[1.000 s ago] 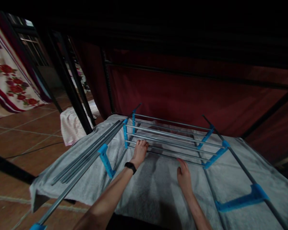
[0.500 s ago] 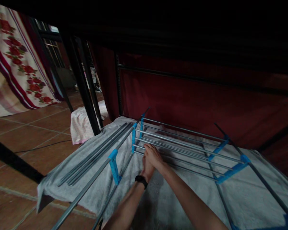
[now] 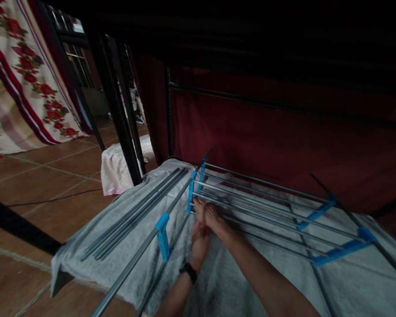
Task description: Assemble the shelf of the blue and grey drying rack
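Observation:
A partly assembled rack of grey metal tubes and blue plastic brackets lies before me. My right hand [image 3: 208, 214] is closed round the left end of a lower metal tube [image 3: 247, 223], its fingertips close to an upright blue bracket [image 3: 191, 193]. Just below it and touching it is my left hand [image 3: 199, 237], with a black band on the wrist; its fingers are mostly hidden behind the right hand. Another blue bracket [image 3: 163, 237] joins two long side rails nearer to me. At the right, a blue bracket [image 3: 345, 251] holds the far ends of several cross tubes.
Several loose grey tubes [image 3: 135, 215] lie side by side on the grey blanket [image 3: 119, 275] at the left. A dark metal frame post [image 3: 117, 114] stands beyond them. Overhead is a dark surface, with a dark red cloth [image 3: 267, 136] behind. Brown floor tiles [image 3: 26, 233] show at the left.
My right hand has shifted along the tube towards the upright blue bracket. My left hand sits slightly lower. The view has turned slightly, moving the rack right in the picture.

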Tool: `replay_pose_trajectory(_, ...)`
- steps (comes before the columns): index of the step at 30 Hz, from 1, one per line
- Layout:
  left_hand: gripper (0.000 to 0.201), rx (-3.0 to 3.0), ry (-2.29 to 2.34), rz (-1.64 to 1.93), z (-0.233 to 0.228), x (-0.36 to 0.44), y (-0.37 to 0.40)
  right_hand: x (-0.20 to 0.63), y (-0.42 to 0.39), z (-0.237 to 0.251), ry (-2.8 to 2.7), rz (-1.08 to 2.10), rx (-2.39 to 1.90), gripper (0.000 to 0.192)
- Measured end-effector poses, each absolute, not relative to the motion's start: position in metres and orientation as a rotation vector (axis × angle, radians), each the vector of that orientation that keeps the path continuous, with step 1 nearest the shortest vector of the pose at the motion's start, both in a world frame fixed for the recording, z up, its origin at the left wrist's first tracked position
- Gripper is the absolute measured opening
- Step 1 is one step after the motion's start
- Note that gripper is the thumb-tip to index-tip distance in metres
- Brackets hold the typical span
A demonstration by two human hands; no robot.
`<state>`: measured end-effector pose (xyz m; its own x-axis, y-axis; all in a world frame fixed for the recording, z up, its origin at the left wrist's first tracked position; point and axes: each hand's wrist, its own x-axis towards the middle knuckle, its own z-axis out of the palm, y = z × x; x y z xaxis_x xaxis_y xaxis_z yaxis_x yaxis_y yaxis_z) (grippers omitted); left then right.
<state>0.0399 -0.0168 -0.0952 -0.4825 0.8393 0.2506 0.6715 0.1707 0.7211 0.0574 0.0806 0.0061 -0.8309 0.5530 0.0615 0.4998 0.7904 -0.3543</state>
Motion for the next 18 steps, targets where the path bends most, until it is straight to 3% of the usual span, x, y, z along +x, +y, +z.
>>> replay_pose_trajectory(5,0.042,0.929,2.413,1.724,-0.088,-0.013,0.001,0.056,0.078,0.014,-2.858,0.432,-0.87,0.031)
replay_pose_trajectory(7,0.047,0.912,2.295,1.834,-0.076,-0.028,0.013,0.055,0.077,0.018,-2.866,0.428,-0.86,0.032)
replay_pose_trajectory(10,0.039,0.995,1.979,1.891,-0.066,-0.043,0.031,0.055,0.077,0.022,-2.865,0.426,-0.864,0.033)
replay_pose_trajectory(18,0.028,0.76,1.512,2.135,-0.076,-0.057,0.05,0.058,0.081,0.033,-2.956,0.419,-0.813,0.039)
